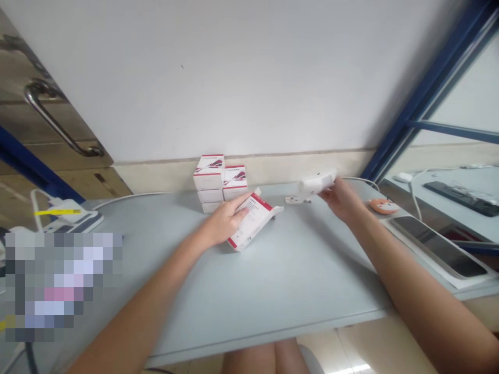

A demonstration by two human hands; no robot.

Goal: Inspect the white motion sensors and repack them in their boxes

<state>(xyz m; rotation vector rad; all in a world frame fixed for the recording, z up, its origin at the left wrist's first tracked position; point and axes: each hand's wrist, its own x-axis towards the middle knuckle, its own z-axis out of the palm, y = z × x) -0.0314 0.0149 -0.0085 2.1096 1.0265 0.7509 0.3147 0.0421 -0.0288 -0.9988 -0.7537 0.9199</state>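
Observation:
My left hand (225,222) is closed around a white carton with red edges (252,218), held tilted low over the table with an end flap sticking out. To the right, my right hand (340,200) grips a smooth white plastic-looking object (316,183), blurred, its exact kind unclear. Just under that object, a few small white and dark pieces (297,200) lie on the table. Behind my left hand, several matching white and red cartons (209,174) are stacked near the wall.
The grey-blue table (249,291) meets the wall at the back. To the right lie an orange computer mouse (384,206) and a dark-screened device (438,245) on a white base. At left are a white cabled device (76,221) and a blurred-out screen (66,285).

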